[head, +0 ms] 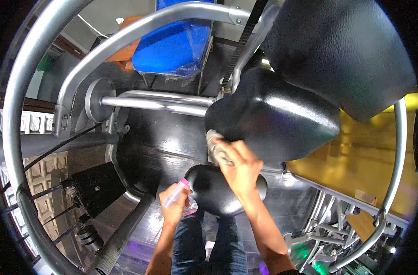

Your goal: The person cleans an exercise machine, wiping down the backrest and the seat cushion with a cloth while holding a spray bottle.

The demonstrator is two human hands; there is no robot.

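My right hand (241, 166) presses a crumpled, light-coloured cloth (217, 151) against the lower left edge of a black padded seat (277, 120) on a metal-framed machine. Nearer to me, a smaller rounded black pad (215, 190) lies in front of my legs, partly behind my right wrist. Held in my left hand (176, 202) is a clear plastic spray bottle (191, 209) with a pink part at its nozzle, just left of the small pad. A large black backrest pad (339, 44) rises beyond the seat.
Curved silver tubes (14, 103) frame the left side, with a round-ended bar (154, 105) crossing toward the seat. A blue plastic-wrapped cushion (172, 48) stands beyond. At the right are a yellow panel (360, 154) and another curved tube (399, 137). A black footplate (97, 189) sits lower left.
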